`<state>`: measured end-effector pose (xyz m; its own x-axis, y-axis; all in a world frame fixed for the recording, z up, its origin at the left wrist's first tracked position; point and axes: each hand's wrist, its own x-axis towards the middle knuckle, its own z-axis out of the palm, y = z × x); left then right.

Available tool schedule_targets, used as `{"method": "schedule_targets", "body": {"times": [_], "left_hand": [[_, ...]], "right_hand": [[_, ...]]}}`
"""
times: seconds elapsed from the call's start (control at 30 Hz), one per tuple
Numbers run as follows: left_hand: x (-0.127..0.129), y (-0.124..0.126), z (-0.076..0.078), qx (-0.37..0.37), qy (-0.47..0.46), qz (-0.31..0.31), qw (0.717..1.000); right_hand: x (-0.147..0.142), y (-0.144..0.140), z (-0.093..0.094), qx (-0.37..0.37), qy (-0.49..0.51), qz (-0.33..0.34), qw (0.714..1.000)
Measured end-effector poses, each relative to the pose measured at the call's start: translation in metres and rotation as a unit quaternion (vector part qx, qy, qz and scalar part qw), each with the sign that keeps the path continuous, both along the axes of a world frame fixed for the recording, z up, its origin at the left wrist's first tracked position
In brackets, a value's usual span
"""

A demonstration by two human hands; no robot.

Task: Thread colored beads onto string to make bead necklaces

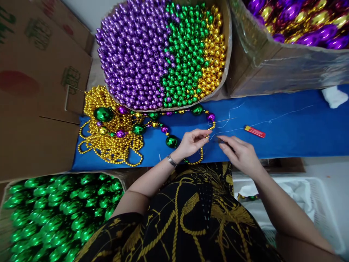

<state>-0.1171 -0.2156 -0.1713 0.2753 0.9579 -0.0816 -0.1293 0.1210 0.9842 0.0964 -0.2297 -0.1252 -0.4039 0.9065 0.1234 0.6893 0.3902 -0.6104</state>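
My left hand (195, 141), a watch on its wrist, pinches a bead necklace (201, 155) by a stretch of small gold beads. Large green and purple beads follow along the same strand to the left. Close by on the right, my right hand (240, 153) is closed around a small dark tool (230, 145), mostly hidden by the fingers; its kind is unclear. The tool's tip points toward the pinched beads, with a small gap between the hands. Thin pale thread (283, 115) trails from near the left fingertips across the blue cloth (294, 134).
A red lighter (255, 131) lies right of my hands. Gold bead strands (114, 145) are heaped at left. Behind stands a box of purple, green and gold beads (163, 54); a larger bead box (272, 72) is at right. Green beads (60, 214) fill a box lower left; a white basket (327, 203) is lower right.
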Motion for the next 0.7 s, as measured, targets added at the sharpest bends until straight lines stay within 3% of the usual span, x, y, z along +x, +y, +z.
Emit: {"method": "schedule_targets", "body": {"times": [0.07, 0.2, 0.7], "left_hand": [[0.001, 0.000, 0.000, 0.042, 0.038, 0.001, 0.998], [0.003, 0.000, 0.001, 0.092, 0.083, -0.006, 0.992], [0.004, 0.000, 0.004, 0.089, 0.127, -0.010, 0.988]], "right_hand": [[-0.004, -0.001, 0.003, -0.024, -0.008, 0.033, 0.999], [-0.011, 0.000, -0.007, -0.041, -0.031, 0.024, 0.998], [-0.009, 0.005, -0.019, -0.049, -0.022, -0.008, 0.999]]}}
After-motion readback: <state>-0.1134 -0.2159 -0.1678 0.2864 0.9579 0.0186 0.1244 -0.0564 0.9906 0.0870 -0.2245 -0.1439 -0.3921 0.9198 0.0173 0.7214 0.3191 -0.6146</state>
